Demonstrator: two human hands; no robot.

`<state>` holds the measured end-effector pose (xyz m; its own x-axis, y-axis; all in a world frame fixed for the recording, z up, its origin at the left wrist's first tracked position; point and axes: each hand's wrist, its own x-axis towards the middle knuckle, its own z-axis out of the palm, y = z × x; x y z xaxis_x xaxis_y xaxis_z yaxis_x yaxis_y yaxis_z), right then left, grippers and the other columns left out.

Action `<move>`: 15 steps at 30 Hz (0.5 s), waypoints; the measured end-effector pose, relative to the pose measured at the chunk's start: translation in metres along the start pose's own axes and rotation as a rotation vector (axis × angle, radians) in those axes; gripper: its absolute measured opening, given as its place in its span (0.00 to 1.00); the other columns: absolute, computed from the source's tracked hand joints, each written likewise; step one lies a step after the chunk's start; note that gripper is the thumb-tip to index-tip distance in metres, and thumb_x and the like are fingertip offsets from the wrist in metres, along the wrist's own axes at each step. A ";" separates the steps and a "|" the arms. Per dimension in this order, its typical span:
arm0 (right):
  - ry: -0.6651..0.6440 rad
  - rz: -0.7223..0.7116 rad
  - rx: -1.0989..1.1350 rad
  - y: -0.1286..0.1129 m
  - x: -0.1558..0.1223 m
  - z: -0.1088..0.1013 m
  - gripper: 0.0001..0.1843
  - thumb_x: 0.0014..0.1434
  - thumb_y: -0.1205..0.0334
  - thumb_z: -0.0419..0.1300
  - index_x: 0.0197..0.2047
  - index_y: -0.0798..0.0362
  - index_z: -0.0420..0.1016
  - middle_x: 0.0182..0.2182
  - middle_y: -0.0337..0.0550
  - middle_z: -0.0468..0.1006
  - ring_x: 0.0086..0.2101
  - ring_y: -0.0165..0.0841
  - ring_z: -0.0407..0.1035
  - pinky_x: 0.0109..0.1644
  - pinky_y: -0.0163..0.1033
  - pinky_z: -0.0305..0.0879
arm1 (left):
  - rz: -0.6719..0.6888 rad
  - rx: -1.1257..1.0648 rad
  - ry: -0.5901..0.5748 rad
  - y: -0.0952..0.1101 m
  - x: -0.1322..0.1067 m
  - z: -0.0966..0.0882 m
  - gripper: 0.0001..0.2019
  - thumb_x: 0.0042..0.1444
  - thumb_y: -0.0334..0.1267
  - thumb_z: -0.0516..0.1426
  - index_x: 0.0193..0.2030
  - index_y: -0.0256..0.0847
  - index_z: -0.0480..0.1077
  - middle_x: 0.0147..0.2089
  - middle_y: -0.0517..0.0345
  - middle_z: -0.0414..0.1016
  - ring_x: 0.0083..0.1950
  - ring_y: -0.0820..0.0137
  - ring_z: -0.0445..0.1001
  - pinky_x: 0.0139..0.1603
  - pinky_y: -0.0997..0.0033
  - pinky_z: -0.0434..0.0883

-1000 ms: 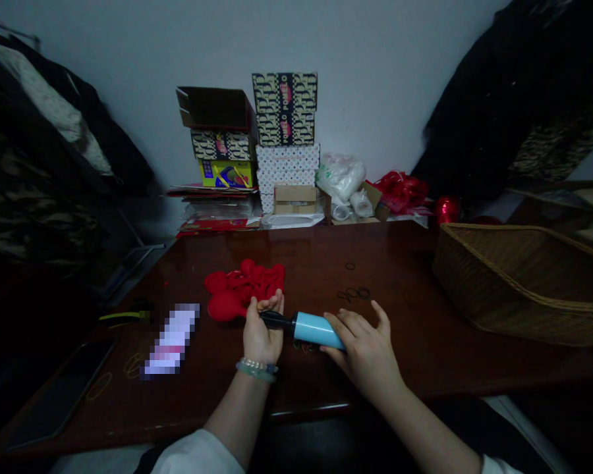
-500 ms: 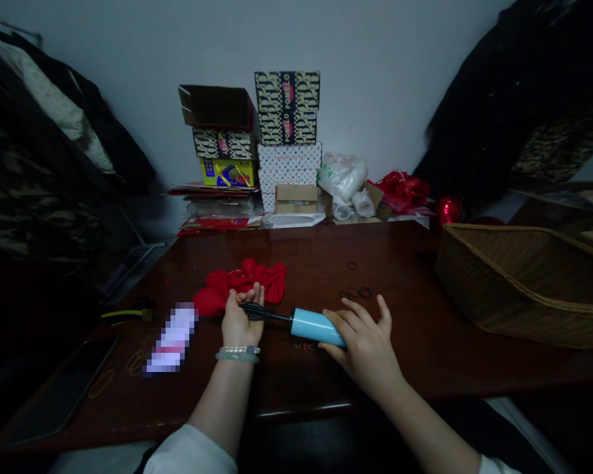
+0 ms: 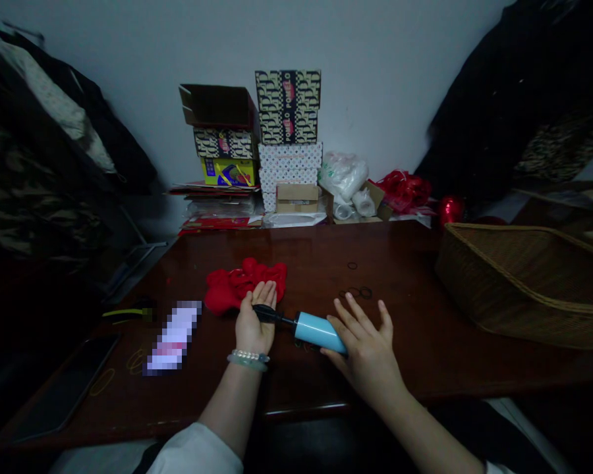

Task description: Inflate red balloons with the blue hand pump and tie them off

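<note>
A light blue hand pump point(image 3: 320, 331) with a black handle is held level just above the table, between my two hands. My left hand point(image 3: 255, 322), palm up with its fingers fairly straight, has the handle lying across it under the thumb. At the other end, my right hand point(image 3: 368, 342) grips the blue barrel between thumb and fingers, some fingers spread away from it. A short piece of black rod shows between handle and barrel. Right behind my left hand lies a soft, bunched red heap point(image 3: 244, 283), whose kind I cannot make out.
Several thin dark bands point(image 3: 360, 292) lie beyond my right hand. To the left are a phone point(image 3: 72, 382), yellow bands point(image 3: 102, 382) and a blurred-out pale item point(image 3: 172, 339). A wicker basket point(image 3: 514, 296) stands at right; stacked boxes point(image 3: 289, 108) are by the wall.
My left hand has moved right with the handle, and less rod shows, so the handle sits nearer the barrel. The barrel and my right hand have shifted only slightly.
</note>
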<state>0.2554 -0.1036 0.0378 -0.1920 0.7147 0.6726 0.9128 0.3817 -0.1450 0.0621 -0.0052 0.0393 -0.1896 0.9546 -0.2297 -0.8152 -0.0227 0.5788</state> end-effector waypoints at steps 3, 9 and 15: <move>0.005 0.001 0.015 -0.001 -0.002 0.003 0.22 0.58 0.51 0.60 0.53 0.51 0.72 0.57 0.49 0.70 0.62 0.46 0.57 0.67 0.66 0.32 | -0.040 0.005 -0.039 -0.014 -0.008 0.002 0.15 0.63 0.36 0.46 0.48 0.33 0.71 0.54 0.40 0.73 0.55 0.64 0.74 0.59 0.65 0.67; 0.019 -0.016 0.009 0.001 0.001 0.003 0.21 0.59 0.53 0.60 0.53 0.52 0.72 0.54 0.52 0.73 0.60 0.46 0.60 0.66 0.67 0.32 | -0.051 0.011 -0.053 -0.018 -0.012 0.003 0.16 0.63 0.34 0.46 0.50 0.34 0.71 0.54 0.41 0.73 0.55 0.65 0.73 0.60 0.63 0.66; -0.006 -0.056 -0.048 0.006 0.011 -0.007 0.21 0.57 0.50 0.61 0.52 0.51 0.73 0.52 0.51 0.75 0.59 0.48 0.61 0.64 0.69 0.32 | 0.011 0.172 -0.069 -0.002 -0.010 0.008 0.23 0.66 0.47 0.44 0.46 0.28 0.72 0.49 0.34 0.76 0.52 0.60 0.75 0.60 0.60 0.65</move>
<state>0.2613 -0.0979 0.0495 -0.2450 0.6965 0.6745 0.9168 0.3928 -0.0727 0.0703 -0.0123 0.0469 -0.1552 0.9727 -0.1723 -0.7066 0.0127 0.7075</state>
